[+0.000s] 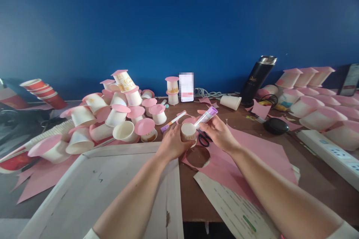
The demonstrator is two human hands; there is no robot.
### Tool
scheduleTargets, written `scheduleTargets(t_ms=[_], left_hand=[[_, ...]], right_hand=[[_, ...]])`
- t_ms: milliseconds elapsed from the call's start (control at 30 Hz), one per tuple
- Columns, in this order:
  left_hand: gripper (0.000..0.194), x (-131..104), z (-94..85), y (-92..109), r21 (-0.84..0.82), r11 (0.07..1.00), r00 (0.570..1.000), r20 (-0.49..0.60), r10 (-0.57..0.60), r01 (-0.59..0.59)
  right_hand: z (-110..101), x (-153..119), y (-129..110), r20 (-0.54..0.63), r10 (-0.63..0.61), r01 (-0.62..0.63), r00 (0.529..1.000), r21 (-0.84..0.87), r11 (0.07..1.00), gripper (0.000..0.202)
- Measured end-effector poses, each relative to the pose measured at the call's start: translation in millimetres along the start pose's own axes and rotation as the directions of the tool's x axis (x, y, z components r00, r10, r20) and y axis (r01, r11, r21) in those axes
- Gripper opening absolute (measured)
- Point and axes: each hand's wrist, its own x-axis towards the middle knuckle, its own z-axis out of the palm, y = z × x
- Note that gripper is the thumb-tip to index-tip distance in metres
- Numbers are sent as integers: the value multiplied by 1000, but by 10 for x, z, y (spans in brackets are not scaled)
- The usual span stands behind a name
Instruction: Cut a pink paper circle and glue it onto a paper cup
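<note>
My left hand (171, 142) is closed around a white paper cup (188, 130), whose round end faces up towards me. In my right hand (220, 133) is a clear glue stick with a purple end (206, 116), tilted so its lower tip meets or nearly meets the cup's rim. Beneath my hands lies a pink paper sheet (252, 149) with a round hole cut near its left corner. Black-handled scissors (204, 140) rest on it, partly hidden by my right hand. Just beyond my left hand is a slim white-and-orange stick with a purple end (174, 121).
Many paper cups with pink discs (117, 114) crowd the left, and more (316, 110) line the right. A phone (186, 87) stands against the blue wall. A black thermos (256, 80), a tipped cup (230, 102) and a power strip (333, 155) are to the right. A white board (117, 190) lies front left.
</note>
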Motion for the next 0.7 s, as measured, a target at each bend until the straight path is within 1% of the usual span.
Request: scheduleTargets(t_ms=[100, 200, 267, 333, 400, 433, 533, 600, 700], left_hand=[[64, 0, -14, 4, -22, 1000, 1000, 17, -1, 1], [63, -5, -20, 12, -35, 999, 1000, 13, -7, 8], [62, -11, -32, 20, -56, 998, 1000, 1, 14, -14], [60, -18, -58, 24, -87, 995, 999, -3, 40, -40], [58, -26, -91, 21, -116, 992, 998, 22, 54, -51], [58, -29, -107, 16, -128, 990, 997, 44, 59, -53], [62, -37, -131, -3, -146, 986, 992, 84, 90, -77], [69, -39, -117, -12, -136, 987, 993, 62, 99, -89], [74, -34, -63, -12, -88, 995, 999, -1, 53, -53]], right_hand=[[-27, 14, -8, 14, 6, -6, 1000, -41, 999, 47], [-34, 25, 24, 12, 7, -5, 1000, -145, 989, 43], [-32, 35, 63, 14, 14, -11, 1000, -213, 977, 40], [-40, 47, 98, -15, 23, -26, 1000, -234, 972, 39], [-62, 63, 121, -71, 50, -62, 996, -178, 982, 42], [-76, 71, 130, -102, 72, -84, 992, -119, 989, 45], [-109, 98, 160, -138, 146, -128, 980, 129, 983, 50], [-113, 111, 188, -143, 167, -126, 976, 257, 958, 50], [-90, 116, 218, -136, 177, -121, 975, 347, 930, 47]])
